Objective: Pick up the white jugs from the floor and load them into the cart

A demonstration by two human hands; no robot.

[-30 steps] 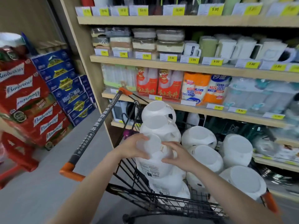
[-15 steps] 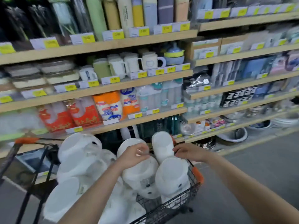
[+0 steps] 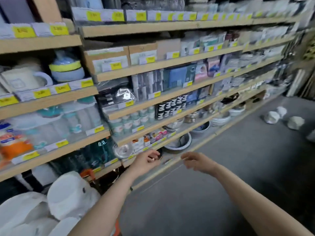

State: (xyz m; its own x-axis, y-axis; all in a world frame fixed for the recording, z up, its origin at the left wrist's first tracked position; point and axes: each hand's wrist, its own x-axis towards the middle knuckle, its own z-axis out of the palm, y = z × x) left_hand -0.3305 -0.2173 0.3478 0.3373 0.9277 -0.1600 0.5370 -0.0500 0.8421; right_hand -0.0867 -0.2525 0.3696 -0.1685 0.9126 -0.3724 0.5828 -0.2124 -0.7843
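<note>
Both hands have come off the jugs and my view has swung right along the aisle. White jugs [image 3: 71,195] sit piled in the cart at lower left. My left hand [image 3: 146,160] hangs loosely curled, holding nothing; my right hand [image 3: 196,161] is relaxed and empty too. Three more jugs [image 3: 272,117] lie on the floor [image 3: 221,184] far right.

Three white jugs [image 3: 272,117] on the floor [image 3: 221,167] — two hands [image 3: 144,161].
</note>
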